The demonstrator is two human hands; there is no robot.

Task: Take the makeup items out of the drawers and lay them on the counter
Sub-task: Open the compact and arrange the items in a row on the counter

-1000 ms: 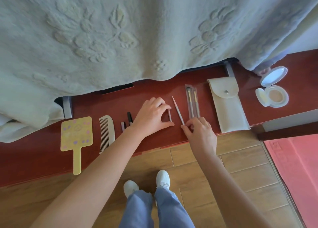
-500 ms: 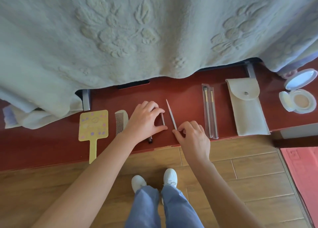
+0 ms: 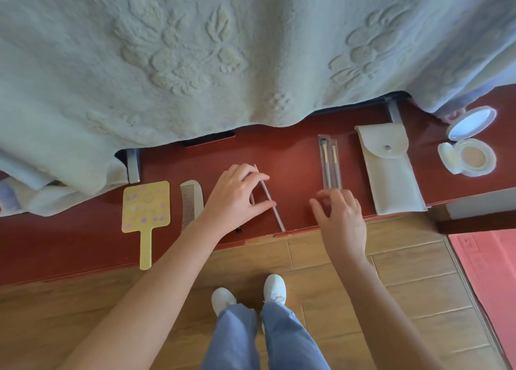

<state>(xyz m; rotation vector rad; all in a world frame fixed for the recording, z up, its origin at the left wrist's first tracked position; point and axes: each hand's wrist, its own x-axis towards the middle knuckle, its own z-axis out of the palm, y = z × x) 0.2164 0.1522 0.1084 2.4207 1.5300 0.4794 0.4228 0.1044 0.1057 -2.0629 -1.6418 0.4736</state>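
Pencil (image 3: 277, 216) under left hand (image 3: 237, 199), seemingly pinched; right hand (image 3: 343, 219) loose, empty.

Bare counter (image 3: 293, 174) lies open between the slim pencil (image 3: 279, 219) and the sleeved brushes (image 3: 330, 163).

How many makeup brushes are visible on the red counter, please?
2. The left brush and the right brush lie side by side in a clear sleeve, just left of the white pouch. The left hand covers small items that might include more.
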